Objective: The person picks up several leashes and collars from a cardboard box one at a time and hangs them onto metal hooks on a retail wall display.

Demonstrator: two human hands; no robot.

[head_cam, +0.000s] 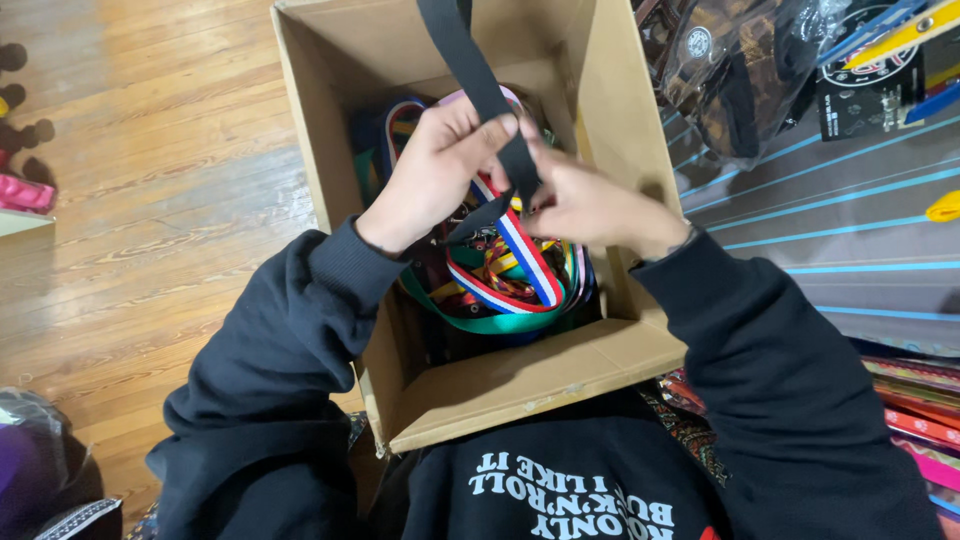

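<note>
Overhead: black strap (478, 75), flat, limp and probably light, best taken across its width, pinched by left hand (437, 165) and right hand (590, 205), both closed on it, above cardboard box (520, 385) of coloured ribbons (520, 270) on wooden floor (150, 200).

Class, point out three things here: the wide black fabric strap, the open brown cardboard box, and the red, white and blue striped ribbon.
Wide black fabric strap (462, 50), head view, upper stretch.
Open brown cardboard box (520, 380), head view, near flap.
Red, white and blue striped ribbon (530, 262), head view, middle band.
</note>
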